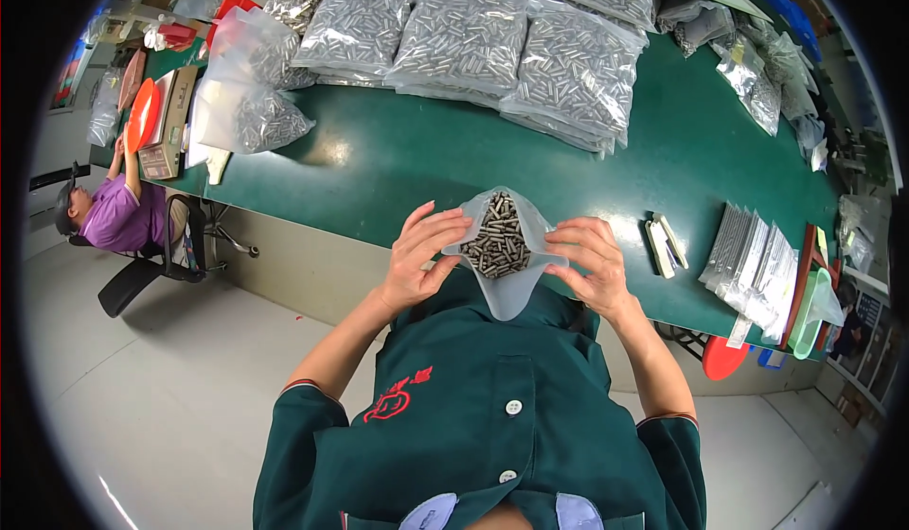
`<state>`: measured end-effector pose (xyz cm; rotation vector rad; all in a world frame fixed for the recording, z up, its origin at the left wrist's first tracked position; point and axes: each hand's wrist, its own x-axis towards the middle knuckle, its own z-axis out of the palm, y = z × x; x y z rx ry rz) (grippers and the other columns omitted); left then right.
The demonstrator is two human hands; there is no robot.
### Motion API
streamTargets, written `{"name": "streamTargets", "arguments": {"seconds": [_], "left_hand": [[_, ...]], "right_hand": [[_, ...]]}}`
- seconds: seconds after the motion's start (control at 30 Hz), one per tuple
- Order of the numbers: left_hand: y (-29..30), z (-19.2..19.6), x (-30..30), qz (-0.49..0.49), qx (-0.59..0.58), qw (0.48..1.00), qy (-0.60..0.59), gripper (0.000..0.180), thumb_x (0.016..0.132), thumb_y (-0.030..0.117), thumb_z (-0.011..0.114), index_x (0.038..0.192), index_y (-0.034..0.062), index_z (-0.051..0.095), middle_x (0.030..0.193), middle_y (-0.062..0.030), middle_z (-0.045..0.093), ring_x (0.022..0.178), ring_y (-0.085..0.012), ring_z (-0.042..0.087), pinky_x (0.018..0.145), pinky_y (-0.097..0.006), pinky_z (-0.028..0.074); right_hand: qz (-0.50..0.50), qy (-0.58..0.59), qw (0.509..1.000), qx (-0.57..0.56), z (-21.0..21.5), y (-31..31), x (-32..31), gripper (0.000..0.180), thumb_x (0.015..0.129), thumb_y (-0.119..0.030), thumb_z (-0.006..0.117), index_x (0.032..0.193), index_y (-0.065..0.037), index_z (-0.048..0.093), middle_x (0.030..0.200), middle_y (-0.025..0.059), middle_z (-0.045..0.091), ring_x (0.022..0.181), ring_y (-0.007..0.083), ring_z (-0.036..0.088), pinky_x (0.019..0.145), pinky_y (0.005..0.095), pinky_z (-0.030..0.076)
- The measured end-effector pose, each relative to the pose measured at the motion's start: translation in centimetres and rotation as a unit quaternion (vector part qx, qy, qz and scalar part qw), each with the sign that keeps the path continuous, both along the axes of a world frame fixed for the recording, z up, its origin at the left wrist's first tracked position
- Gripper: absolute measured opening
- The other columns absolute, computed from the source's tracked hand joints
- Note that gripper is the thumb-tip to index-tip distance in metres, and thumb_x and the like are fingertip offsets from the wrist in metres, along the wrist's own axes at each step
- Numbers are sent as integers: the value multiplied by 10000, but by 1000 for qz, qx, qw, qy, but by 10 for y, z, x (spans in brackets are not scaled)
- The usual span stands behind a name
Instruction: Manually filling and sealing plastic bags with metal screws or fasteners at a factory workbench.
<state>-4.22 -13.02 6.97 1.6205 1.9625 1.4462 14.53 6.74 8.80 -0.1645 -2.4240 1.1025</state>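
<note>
Between my hands is a clear plastic bag (508,295), its mouth spread wide at the near edge of the table. Inside it lies a heap of small metal pins (498,236). My left hand (422,253) pinches the bag's left rim between thumb and fingers. On the opposite rim, my right hand (589,263) grips the plastic in the same way. Beyond the hands, full bags of similar metal pins (461,37) are stacked at the back of the green table (379,165).
Right of me lie a white clip-like tool (666,245) and a row of flat clear packets (753,260). A green tray (807,317) stands at the right end. More part-filled bags (270,121) sit at the left. A co-worker in purple (128,210) sits far left, hands near a red bowl.
</note>
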Motion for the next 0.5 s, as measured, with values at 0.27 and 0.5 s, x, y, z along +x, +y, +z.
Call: {"name": "streamTargets", "arguments": {"seconds": [0.27,0.5], "left_hand": [[-29,-7,14,92,-32,988,-121,155,823,-26,511,916,-15,634,953,-131,675,1004,-278,620,957,-430,416],[-20,26,20,184,-81,948,-246,176,869,-15,469,827,-59,634,885,-150,673,921,-263,631,907,-395,460]], "right_hand": [[-118,-22,993,18,-11,-9,34,106,696,2,669,794,-36,650,830,43,666,824,236,615,714,336,457],[-148,-35,988,-4,17,-19,34,66,702,3,661,763,-18,648,792,71,663,762,247,625,661,334,483]]}}
